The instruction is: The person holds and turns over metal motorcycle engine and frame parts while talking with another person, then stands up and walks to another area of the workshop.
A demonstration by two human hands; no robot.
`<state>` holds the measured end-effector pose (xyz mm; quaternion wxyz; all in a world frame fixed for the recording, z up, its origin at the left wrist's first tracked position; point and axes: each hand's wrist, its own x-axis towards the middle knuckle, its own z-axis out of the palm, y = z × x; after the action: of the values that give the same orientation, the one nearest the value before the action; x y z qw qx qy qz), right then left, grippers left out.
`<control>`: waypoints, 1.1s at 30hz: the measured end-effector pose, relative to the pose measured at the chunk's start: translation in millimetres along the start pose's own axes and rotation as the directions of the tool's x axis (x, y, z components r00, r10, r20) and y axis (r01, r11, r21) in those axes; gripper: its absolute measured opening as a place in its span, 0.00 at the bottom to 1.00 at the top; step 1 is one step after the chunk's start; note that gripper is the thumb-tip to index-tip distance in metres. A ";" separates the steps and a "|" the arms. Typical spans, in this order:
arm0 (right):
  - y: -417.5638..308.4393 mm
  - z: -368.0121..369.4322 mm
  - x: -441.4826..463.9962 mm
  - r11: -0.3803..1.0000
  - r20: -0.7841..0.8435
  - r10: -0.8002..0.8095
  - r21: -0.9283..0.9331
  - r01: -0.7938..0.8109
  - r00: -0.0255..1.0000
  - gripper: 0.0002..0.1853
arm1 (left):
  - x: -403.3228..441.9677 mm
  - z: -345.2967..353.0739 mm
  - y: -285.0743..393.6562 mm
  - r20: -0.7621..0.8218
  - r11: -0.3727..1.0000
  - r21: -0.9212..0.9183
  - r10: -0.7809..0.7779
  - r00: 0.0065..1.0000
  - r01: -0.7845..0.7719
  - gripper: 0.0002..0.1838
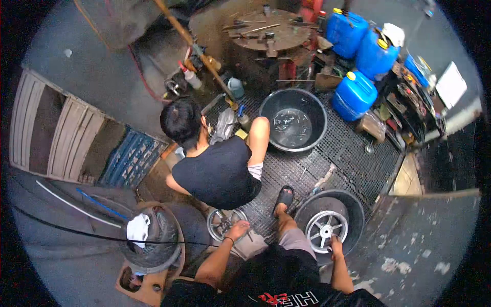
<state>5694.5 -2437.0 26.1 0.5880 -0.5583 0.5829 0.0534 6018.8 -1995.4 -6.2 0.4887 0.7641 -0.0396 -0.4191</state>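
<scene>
My right hand (pixel 336 246) grips the edge of a white, spoked wheel rim (pixel 326 223). That rim sits tilted in a round black tub (pixel 358 212) to my right. My left hand (pixel 238 230), with a dark band at the wrist, is closed over the right side of a second, greyish spoked wheel (pixel 217 231) low on the floor. A small dark, thin piece shows beside its fingers. What the fingers hold, if anything, I cannot make out. Beneath that hand lies a pale cloth or sack (pixel 249 246).
Another person (pixel 217 174) in a black top squats just ahead, left of centre. A black tub of water (pixel 292 120) stands beyond. Blue jerrycans (pixel 354 95) and clutter fill the far right. A round metal table (pixel 271 31) is at the back. Stacked tyres (pixel 153 245) stand left.
</scene>
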 end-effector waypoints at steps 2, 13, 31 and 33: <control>-19.8 -2.2 51.9 0.999 0.006 0.054 0.010 -0.054 0.999 0.34 | 29.0 5.1 30.2 -0.025 0.999 0.007 0.049 0.998 -0.049 0.12; -287.5 59.1 139.0 0.969 0.096 -0.089 -0.221 0.108 0.991 0.32 | 92.3 8.9 157.5 -0.186 0.996 0.054 -0.060 0.981 0.071 0.17; -409.2 61.3 253.4 0.995 0.238 -0.004 -0.100 0.029 0.971 0.31 | 225.1 -82.5 364.9 -0.561 0.765 0.440 -0.175 0.809 0.470 0.50; -425.3 59.3 286.8 0.995 0.244 -0.020 -0.094 0.044 0.970 0.31 | 226.7 -79.2 358.8 -0.586 0.695 0.476 -0.205 0.784 0.538 0.49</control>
<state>6125.3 -2720.8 47.1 0.6273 -0.5853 0.4942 0.1403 6344.2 -2231.7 150.9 0.1032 0.9516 0.1111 -0.2674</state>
